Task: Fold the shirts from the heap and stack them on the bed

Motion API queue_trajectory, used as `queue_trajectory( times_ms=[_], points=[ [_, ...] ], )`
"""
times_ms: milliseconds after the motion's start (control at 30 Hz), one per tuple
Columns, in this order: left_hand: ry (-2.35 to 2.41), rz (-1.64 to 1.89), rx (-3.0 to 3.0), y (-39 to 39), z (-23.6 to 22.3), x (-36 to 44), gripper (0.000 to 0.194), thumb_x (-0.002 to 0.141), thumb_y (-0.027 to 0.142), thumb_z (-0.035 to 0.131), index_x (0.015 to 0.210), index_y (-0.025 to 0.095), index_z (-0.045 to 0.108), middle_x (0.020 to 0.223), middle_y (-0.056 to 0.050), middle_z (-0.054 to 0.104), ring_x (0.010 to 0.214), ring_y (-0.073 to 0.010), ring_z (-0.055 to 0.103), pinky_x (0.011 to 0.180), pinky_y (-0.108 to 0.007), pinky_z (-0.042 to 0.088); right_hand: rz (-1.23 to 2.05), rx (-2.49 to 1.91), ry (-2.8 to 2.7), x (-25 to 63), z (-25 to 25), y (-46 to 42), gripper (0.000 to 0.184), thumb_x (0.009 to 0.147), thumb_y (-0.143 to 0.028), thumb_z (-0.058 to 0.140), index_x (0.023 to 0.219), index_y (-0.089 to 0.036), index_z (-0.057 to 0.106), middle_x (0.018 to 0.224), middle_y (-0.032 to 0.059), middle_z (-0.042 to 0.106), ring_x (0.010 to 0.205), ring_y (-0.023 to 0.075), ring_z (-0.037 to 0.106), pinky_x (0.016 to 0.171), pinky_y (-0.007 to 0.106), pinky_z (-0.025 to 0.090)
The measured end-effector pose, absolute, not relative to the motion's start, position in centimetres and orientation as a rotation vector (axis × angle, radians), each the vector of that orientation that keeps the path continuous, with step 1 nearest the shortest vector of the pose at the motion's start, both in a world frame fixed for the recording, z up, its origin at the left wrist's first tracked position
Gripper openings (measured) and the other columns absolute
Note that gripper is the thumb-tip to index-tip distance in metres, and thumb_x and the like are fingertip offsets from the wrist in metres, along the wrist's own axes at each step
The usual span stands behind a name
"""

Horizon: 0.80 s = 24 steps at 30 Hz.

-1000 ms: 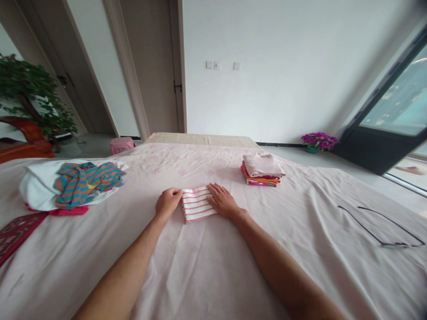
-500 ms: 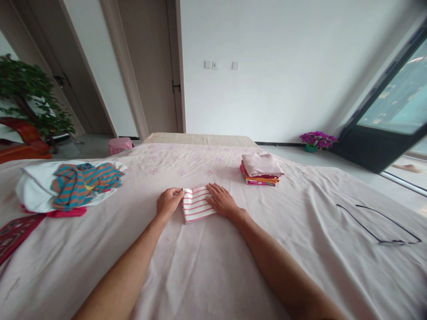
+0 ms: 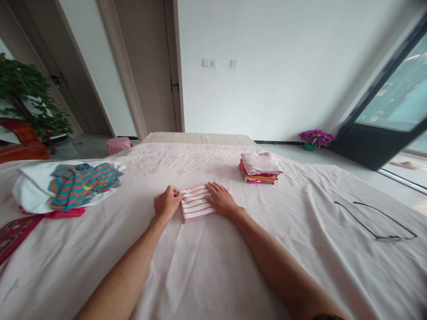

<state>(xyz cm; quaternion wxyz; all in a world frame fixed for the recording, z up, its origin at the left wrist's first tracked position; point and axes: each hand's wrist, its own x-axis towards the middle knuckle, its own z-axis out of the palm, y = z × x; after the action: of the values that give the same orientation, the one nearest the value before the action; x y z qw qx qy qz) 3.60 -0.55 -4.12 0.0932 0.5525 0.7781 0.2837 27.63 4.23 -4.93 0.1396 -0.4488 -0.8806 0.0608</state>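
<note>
A white cloth with red stripes (image 3: pixel 196 204), folded into a small rectangle, lies on the pale pink bedsheet (image 3: pixel 213 275) before me. At its far left corner, my left hand (image 3: pixel 167 203) is closed in a pinch on the cloth's edge. My right hand (image 3: pixel 223 199) lies flat over the right side of the cloth, fingers stretched out, palm down. Beyond it to the right is a stack of folded clothes (image 3: pixel 260 168), with a pale pink piece on top and red and orange ones beneath. The garment's kind cannot be made out from the folded shape.
On the left lies a loose heap of clothes (image 3: pixel 75 186), white, striped teal and orange, and red. A dark red printed cloth (image 3: pixel 18 235) is at the left edge. Eyeglasses (image 3: pixel 376 224) rest on the right. A pink stool (image 3: pixel 119 145) stands beyond the far left edge.
The left fingers have shifted slightly at the cloth's corner, which now lies flatter. My right hand stays on the cloth. The whole view has turned a little to the right.
</note>
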Motion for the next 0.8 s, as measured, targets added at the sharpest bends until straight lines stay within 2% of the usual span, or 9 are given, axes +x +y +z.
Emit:
queue_trajectory(
  times_ms=[100,200,267,333,467,600,700,800],
  points=[
    [2.375,0.96,1.958,-1.2,-3.6,4.6,0.026,0.085,0.024,0.052,0.109,0.02,0.061,0.109,-0.01,0.071,0.106,-0.0264,0.064,0.102,-0.044,0.04,0.177,-1.31,-2.539,27.5,-4.9,4.2,0.059,0.102,-0.049,0.033,0.154,-0.022,0.033,0.157,0.0069,0.036,0.147,0.0239,0.026,0.119,0.043,0.023],
    [2.079,1.113,2.298,-1.6,-3.5,6.3,0.033,0.091,0.022,0.043,0.119,0.019,0.06,0.127,-0.012,0.064,0.124,-0.0239,0.055,0.111,-0.04,0.036,0.15,-1.323,-2.518,27.4,-5.0,4.0,0.058,0.102,-0.049,0.033,0.153,-0.021,0.034,0.157,0.007,0.037,0.147,0.0244,0.027,0.119,0.044,0.022],
    [1.911,1.017,2.422,-1.9,-3.8,7.4,0.038,0.095,0.025,0.04,0.127,0.018,0.057,0.137,-0.011,0.058,0.134,-0.0236,0.047,0.113,-0.04,0.035,0.129,-1.336,-2.51,27.4,-5.0,3.8,0.058,0.102,-0.048,0.033,0.153,-0.021,0.033,0.157,0.0074,0.036,0.147,0.0249,0.027,0.119,0.046,0.021],
    [1.858,0.832,2.5,-2.2,-4.5,8.3,0.044,0.096,0.032,0.04,0.136,0.018,0.052,0.146,-0.012,0.051,0.14,-0.0265,0.04,0.116,-0.045,0.031,0.122,-1.353,-2.518,27.4,-5.0,3.6,0.059,0.102,-0.048,0.032,0.154,-0.021,0.032,0.159,0.0078,0.033,0.147,0.0253,0.026,0.119,0.047,0.022],
    [1.878,0.566,2.557,-2.8,-5.6,8.5,0.055,0.096,0.041,0.04,0.146,0.018,0.043,0.153,-0.015,0.042,0.144,-0.0296,0.034,0.118,-0.051,0.023,0.137,-1.365,-2.564,28.0,-4.9,3.3,0.059,0.102,-0.048,0.031,0.155,-0.022,0.028,0.161,0.0083,0.028,0.148,0.026,0.025,0.119,0.051,0.02],
    [1.993,0.442,2.486,-3.2,-5.4,8.3,0.06,0.096,0.049,0.041,0.149,0.022,0.039,0.157,-0.016,0.036,0.145,-0.0332,0.031,0.115,-0.057,0.025,0.213,-1.372,-2.563,29.0,-4.8,3.6,0.057,0.104,-0.046,0.027,0.156,-0.023,0.027,0.161,0.0063,0.027,0.148,0.0253,0.023,0.119,0.051,0.018],
    [2.051,0.348,2.468,-3.5,-4.9,8.4,0.065,0.094,0.054,0.042,0.149,0.021,0.04,0.157,-0.02,0.034,0.146,-0.0368,0.028,0.113,-0.061,0.025,0.268,-1.463,-2.47,29.9,-4.8,4.4,0.052,0.104,-0.041,0.029,0.152,-0.023,0.037,0.157,0.0052,0.037,0.147,0.0251,0.027,0.119,0.051,0.018],
    [2.077,0.248,2.479,-3.8,-4.5,8.6,0.066,0.095,0.055,0.039,0.15,0.02,0.038,0.158,-0.021,0.031,0.147,-0.0374,0.025,0.111,-0.062,0.026,0.287,-1.583,-2.264,30.6,-4.6,5.0,0.047,0.104,-0.034,0.028,0.144,-0.02,0.049,0.149,0.0075,0.049,0.143,0.0253,0.035,0.118,0.048,0.023]
  ],
)
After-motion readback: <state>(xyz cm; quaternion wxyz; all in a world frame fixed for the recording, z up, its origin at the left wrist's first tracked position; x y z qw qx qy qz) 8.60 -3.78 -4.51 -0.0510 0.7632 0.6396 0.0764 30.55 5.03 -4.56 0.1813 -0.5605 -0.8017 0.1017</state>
